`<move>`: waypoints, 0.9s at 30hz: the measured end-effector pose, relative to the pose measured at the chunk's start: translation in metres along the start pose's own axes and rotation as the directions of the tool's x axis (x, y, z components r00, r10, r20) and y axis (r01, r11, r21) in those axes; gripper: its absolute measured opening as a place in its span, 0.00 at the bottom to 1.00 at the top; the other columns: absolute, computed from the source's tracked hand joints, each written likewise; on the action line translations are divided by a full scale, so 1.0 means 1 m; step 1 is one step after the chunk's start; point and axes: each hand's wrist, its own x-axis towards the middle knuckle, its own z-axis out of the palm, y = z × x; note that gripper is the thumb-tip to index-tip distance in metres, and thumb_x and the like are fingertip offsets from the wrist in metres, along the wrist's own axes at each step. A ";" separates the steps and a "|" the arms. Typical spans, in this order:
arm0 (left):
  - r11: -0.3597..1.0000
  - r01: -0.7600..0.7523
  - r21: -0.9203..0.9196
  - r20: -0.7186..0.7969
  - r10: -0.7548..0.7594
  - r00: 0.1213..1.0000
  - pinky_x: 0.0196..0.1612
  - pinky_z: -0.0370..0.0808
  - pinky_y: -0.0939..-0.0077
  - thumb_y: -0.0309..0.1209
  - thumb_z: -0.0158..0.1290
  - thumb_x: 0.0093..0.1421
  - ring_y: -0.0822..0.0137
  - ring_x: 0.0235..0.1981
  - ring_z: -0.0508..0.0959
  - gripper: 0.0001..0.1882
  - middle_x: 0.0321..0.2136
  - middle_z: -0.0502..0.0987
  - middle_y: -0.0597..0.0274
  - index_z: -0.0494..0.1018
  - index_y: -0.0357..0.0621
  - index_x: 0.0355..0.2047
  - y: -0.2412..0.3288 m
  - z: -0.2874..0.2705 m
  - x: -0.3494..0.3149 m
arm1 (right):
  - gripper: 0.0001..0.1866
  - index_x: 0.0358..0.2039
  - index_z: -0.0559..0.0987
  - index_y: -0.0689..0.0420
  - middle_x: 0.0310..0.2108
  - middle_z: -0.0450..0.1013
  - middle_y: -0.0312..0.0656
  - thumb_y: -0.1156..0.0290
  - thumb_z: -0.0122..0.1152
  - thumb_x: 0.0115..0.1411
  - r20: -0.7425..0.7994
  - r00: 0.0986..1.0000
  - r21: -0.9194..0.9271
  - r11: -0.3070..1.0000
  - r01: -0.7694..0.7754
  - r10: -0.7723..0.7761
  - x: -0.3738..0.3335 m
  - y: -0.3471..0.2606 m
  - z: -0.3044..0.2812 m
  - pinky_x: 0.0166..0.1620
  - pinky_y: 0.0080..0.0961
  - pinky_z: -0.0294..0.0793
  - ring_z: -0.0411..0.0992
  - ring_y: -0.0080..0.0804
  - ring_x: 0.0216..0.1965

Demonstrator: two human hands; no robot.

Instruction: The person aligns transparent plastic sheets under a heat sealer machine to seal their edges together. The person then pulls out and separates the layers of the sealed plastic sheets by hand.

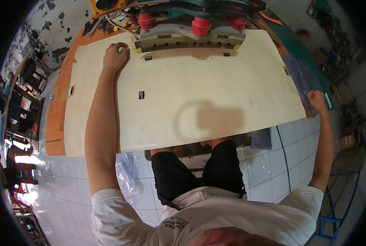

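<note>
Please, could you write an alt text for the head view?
A person's left hand is over a large cream sheet, beside a machine with red cylindrical parts. The right hand, curled, is by clear plastic at the sheet's right edge.

Hands: two, left hand (116,57) and right hand (317,101). Cream sheet (183,82): one. Surface (55,123) beneath: one. Machine (174,32): one. Red cylinders (201,26) on machine: three. Yellow corner tabs (138,50) on machine: two. Dark patches (141,95) mid-sheet: three. Shorts (170,170): one pair. Shirt (248,209): one.
</note>
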 end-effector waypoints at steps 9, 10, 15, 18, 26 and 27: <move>1.000 0.003 0.030 0.015 -0.004 1.000 0.51 0.70 0.61 0.39 0.51 0.54 0.49 0.47 0.73 0.15 0.43 0.76 0.48 0.79 0.48 0.38 0.004 -0.001 0.000 | 0.17 0.13 0.74 0.59 0.12 0.67 0.32 0.68 0.61 0.58 0.115 0.968 0.342 0.906 -0.248 0.222 -0.001 0.013 -0.003 0.17 0.16 0.59 0.63 0.16 0.13; 1.000 -0.014 0.025 0.010 0.014 1.000 0.51 0.69 0.60 0.38 0.51 0.56 0.48 0.47 0.74 0.16 0.42 0.75 0.46 0.78 0.45 0.40 0.005 -0.001 -0.001 | 0.17 0.13 0.74 0.59 0.12 0.67 0.32 0.68 0.61 0.58 0.116 0.968 0.341 0.906 -0.249 0.223 -0.002 0.013 -0.004 0.17 0.16 0.59 0.63 0.16 0.13; 1.000 -0.007 0.028 -0.006 0.008 1.000 0.51 0.70 0.61 0.39 0.51 0.54 0.49 0.47 0.73 0.15 0.42 0.75 0.48 0.79 0.48 0.38 0.000 0.000 0.000 | 0.13 0.24 0.80 0.56 0.17 0.68 0.30 0.59 0.64 0.55 0.206 0.805 0.364 0.719 -0.591 0.557 -0.004 0.004 -0.018 0.18 0.14 0.61 0.63 0.14 0.16; 1.000 -0.026 0.016 -0.013 0.026 1.000 0.51 0.70 0.61 0.40 0.51 0.54 0.50 0.47 0.73 0.15 0.42 0.75 0.48 0.79 0.49 0.38 -0.001 0.001 0.001 | 0.15 0.30 0.79 0.55 0.22 0.71 0.29 0.55 0.64 0.54 0.352 0.714 0.443 0.565 -0.696 0.605 -0.004 0.013 -0.020 0.23 0.16 0.65 0.64 0.16 0.20; 0.999 -0.007 0.046 0.036 0.005 0.999 0.51 0.70 0.61 0.38 0.50 0.56 0.48 0.47 0.74 0.17 0.43 0.75 0.43 0.77 0.42 0.42 0.005 -0.002 0.001 | 0.11 0.29 0.76 0.52 0.24 0.70 0.31 0.59 0.56 0.53 0.491 0.625 0.621 0.260 -0.740 0.607 -0.005 0.020 -0.024 0.28 0.17 0.70 0.67 0.19 0.23; 0.999 -0.007 0.049 0.035 0.005 0.999 0.51 0.70 0.61 0.38 0.50 0.56 0.48 0.47 0.74 0.17 0.43 0.75 0.43 0.77 0.42 0.42 0.003 -0.003 0.001 | 0.11 0.28 0.76 0.52 0.24 0.70 0.32 0.59 0.55 0.52 0.488 0.619 0.624 0.251 -0.740 0.615 -0.005 0.014 -0.025 0.27 0.17 0.70 0.68 0.19 0.23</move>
